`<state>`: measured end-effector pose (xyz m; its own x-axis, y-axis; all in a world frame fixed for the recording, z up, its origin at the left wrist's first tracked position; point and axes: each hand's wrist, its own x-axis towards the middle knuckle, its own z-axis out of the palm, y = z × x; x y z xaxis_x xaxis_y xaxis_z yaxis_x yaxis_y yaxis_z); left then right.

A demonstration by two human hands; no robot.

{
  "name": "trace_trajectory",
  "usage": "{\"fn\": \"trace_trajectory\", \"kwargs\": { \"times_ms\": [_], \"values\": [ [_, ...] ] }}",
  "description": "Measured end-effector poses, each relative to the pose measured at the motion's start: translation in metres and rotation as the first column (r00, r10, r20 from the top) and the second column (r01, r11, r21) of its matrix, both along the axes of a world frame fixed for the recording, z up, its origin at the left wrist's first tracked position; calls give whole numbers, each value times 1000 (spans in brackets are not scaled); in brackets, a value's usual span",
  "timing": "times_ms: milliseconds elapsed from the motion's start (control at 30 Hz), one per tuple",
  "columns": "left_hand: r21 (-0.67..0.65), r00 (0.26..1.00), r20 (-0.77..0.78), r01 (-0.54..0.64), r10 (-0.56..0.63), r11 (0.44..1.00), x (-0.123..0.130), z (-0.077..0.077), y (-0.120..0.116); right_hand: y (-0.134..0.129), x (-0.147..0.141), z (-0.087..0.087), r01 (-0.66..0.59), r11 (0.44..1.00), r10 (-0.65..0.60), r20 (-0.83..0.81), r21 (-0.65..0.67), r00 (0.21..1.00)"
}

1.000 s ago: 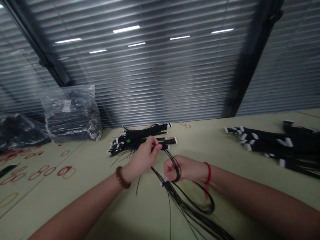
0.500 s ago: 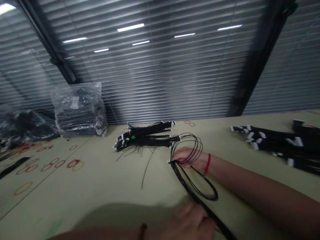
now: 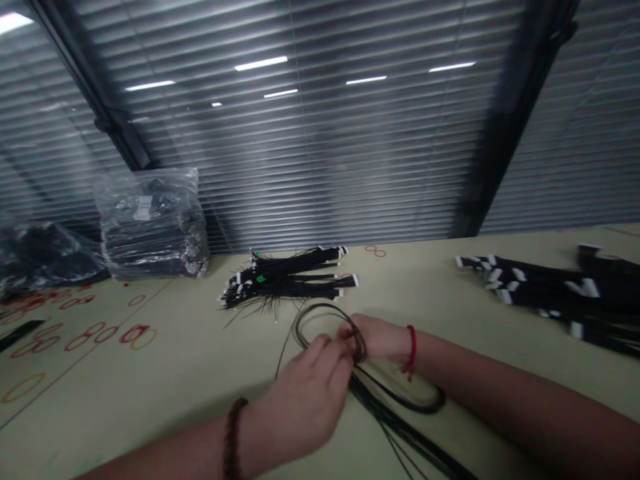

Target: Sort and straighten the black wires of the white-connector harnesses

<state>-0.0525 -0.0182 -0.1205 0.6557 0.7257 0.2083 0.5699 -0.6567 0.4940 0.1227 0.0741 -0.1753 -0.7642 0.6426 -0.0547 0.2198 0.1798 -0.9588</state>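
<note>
A loop of thin black cable (image 3: 325, 306) is held between the hands, which are brought close together: it is gripped by the right hand (image 3: 375, 337), and its strands are pinched by the fingers of the left hand (image 3: 300, 393). Its loose lengths are trailed across the pale green table (image 3: 165, 360) toward the lower edge of view. A flat bundle of black cables (image 3: 285, 283) with white-tipped ends is laid just beyond the hands, and a larger stack of white-tipped black cables (image 3: 545, 287) is set to the right. Further black cable is packed in a clear plastic bag (image 3: 153, 227), while this loop remains in hand, apart from the laid-out bundles.
</note>
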Motion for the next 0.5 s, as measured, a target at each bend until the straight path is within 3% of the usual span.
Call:
{"fn": "trace_trajectory", "kwargs": {
  "times_ms": [67,167,300,500],
  "values": [
    [-160,989,56,-123,134,979,0,-3,6,1,0,2,-44,998,47,43,-50,998],
    [-352,970,138,-141,200,926,-1,-11,12,-1,-2,2,-82,989,87,32,-121,996],
    [-651,908,234,-119,348,749,-6,-29,21,-10,-8,3,-68,979,54,-76,-192,996],
    [-815,821,276,-76,500,575,-13,-39,36,-14,-10,5,-91,953,24,-228,-288,973]
  ]
}}
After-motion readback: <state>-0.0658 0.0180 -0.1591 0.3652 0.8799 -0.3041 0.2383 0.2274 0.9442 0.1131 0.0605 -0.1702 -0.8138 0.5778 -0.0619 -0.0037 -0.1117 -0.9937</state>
